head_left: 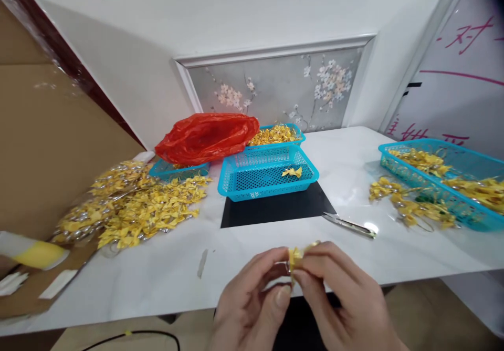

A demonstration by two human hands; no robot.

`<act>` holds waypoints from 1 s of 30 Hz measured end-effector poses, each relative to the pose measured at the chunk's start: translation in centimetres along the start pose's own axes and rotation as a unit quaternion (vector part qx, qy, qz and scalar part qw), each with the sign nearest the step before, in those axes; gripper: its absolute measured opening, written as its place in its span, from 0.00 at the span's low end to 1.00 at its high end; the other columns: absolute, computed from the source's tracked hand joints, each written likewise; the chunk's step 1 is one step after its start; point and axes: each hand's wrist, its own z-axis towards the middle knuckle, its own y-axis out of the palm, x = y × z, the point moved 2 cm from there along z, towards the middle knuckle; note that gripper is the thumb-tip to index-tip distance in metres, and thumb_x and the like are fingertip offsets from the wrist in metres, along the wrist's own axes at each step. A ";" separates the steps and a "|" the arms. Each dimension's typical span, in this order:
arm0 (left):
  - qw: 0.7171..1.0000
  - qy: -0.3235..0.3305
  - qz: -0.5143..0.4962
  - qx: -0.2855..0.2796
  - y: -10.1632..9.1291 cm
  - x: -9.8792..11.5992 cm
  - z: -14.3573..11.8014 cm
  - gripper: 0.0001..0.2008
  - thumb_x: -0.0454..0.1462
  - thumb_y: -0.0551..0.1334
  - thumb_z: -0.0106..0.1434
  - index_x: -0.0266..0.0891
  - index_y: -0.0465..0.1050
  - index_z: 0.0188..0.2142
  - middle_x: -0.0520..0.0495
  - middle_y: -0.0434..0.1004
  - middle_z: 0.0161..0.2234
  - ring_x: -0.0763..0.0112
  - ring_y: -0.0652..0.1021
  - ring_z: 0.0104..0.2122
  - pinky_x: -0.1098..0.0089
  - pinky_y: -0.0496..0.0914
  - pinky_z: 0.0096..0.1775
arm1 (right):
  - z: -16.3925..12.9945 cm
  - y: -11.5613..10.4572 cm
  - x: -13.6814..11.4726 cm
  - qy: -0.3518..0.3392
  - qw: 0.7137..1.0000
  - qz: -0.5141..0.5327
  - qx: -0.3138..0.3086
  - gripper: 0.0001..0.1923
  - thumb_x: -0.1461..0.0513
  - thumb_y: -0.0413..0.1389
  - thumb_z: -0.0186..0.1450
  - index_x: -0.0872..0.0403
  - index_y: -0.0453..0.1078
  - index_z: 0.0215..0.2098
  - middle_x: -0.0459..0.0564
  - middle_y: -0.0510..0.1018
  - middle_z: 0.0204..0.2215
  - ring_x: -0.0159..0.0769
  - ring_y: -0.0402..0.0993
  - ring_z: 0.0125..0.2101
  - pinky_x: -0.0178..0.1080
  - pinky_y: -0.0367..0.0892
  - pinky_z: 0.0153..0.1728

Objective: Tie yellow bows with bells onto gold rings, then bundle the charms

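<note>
Both my hands meet at the near table edge, pinching one small yellow bow with a gold ring [296,257]. My left hand [250,301] grips it from the left with thumb and fingers, and my right hand [342,301] holds it from the right. Straight ahead stands a blue mesh basket [236,180] with a single yellow bow [292,172] lying inside. A big heap of yellow bows [137,206] spreads over the table to the left.
Small scissors [350,225] lie on the white table right of a black mat [275,206]. A red plastic bag [207,136] sits behind, beside a second blue basket [291,130] of gold pieces. A third basket [472,156] with yellow bows stands far right. Cardboard [47,146] rises at left.
</note>
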 end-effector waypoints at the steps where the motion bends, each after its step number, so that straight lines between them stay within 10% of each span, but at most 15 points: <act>1: 0.999 -0.034 -0.040 -0.006 0.1 -0.3 0.2 0.15 0.44 0.68 0.58 0.48 0.80 0.46 0.46 0.82 0.46 0.61 0.79 0.45 0.69 0.74 0.47 | 0.0 0.2 0.0 -0.021 0.999 0.000 -0.027 0.11 0.71 0.54 0.65 0.52 0.73 0.41 0.52 0.75 0.35 0.35 0.74 0.34 0.34 0.72 0.36; 10: 0.994 -0.078 -0.076 -0.031 0.1 -1.0 2.6 0.12 0.41 0.66 0.61 0.42 0.76 0.45 0.48 0.80 0.38 0.70 0.78 0.36 0.72 0.75 0.38 | 0.1 -0.6 0.3 0.018 0.992 0.040 -0.122 0.19 0.69 0.49 0.68 0.47 0.72 0.52 0.51 0.75 0.35 0.32 0.74 0.29 0.32 0.72 0.29; 22: 0.998 0.060 0.015 -0.022 -0.5 -2.1 1.8 0.15 0.40 0.60 0.66 0.51 0.66 0.53 0.55 0.77 0.30 0.76 0.76 0.25 0.75 0.71 0.30 | 2.6 -3.6 -2.2 0.024 0.981 0.114 0.153 0.07 0.68 0.54 0.68 0.51 0.72 0.39 0.44 0.76 0.27 0.27 0.72 0.22 0.32 0.76 0.31; 30: 0.993 0.105 -0.037 -0.037 0.3 -1.9 0.6 0.14 0.41 0.60 0.67 0.53 0.61 0.50 0.55 0.79 0.32 0.78 0.77 0.25 0.78 0.71 0.29 | 4.4 -2.9 -0.4 0.014 0.984 0.086 0.153 0.06 0.66 0.53 0.69 0.52 0.72 0.39 0.40 0.72 0.23 0.28 0.74 0.27 0.38 0.74 0.43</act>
